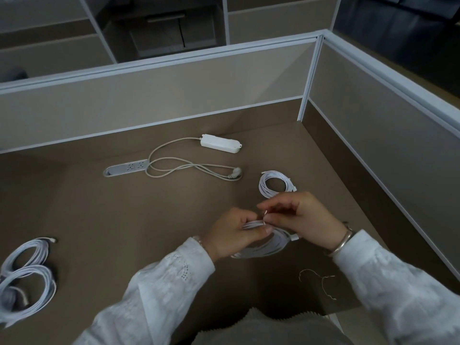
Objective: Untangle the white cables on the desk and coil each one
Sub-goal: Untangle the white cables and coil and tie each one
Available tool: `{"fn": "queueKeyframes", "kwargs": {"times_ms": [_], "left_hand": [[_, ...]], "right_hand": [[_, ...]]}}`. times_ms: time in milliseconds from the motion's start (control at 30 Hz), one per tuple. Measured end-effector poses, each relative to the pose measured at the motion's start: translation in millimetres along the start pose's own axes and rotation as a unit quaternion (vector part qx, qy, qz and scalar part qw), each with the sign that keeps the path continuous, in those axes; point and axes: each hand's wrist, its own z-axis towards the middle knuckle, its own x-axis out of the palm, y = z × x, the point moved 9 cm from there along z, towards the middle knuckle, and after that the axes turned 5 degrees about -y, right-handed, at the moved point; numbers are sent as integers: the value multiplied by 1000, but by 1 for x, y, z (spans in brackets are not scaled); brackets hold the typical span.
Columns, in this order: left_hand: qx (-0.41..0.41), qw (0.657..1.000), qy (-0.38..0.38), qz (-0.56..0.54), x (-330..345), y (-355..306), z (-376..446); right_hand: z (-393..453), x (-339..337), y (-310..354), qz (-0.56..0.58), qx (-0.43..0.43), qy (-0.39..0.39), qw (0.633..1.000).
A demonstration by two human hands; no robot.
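Over brown desk point(124, 220) — coiled cable point(261, 247) pinched between both hands' fingers point(267, 229).

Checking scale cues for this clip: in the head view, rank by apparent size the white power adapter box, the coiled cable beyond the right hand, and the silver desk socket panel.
1. Silver desk socket panel, longest.
2. White power adapter box, slightly shorter; it lies farther away, so this order is unsure.
3. Coiled cable, somewhat smaller across, partly hidden by the right hand.
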Motion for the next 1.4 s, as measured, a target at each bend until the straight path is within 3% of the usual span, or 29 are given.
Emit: {"fn": "queueKeyframes", "kwargs": {"times_ms": [167,367,600,700,767,933,1033,1133,1233,1333,1400], "left_hand": [[-42,996,36,-67,-2,1,-7],[-116,971,106,-183,1,0,-20],[-184,880,299,-321,18,-16,-40],[-226,831,363,-356,23,-16,-51],[-241,824,379,-346,23,-13,-54],[-200,883,366,-218,16,-27,-50],[-190,928,300,-115,5,-24,-40],[-92,971,188,119,-11,-28,-22],[-1,948,62,311,-16,-38,-13],[106,870,-32,480,-9,-50,-14],[133,826,-34,547,-4,-48,-16]], "right_hand": [[-2,2,5,8,19,47,999],[-6,5,31,-105,-63,26,992],[-26,24,88,-284,-322,12,903],[-26,29,93,-250,-322,67,911],[-24,29,91,-239,-292,97,921],[-17,30,90,-243,-231,143,931],[-12,32,83,-258,-184,160,935],[-4,27,68,-263,-112,123,950],[7,20,51,-271,-32,54,961],[18,14,27,-271,71,26,959],[19,12,6,-153,166,9,974]]}}
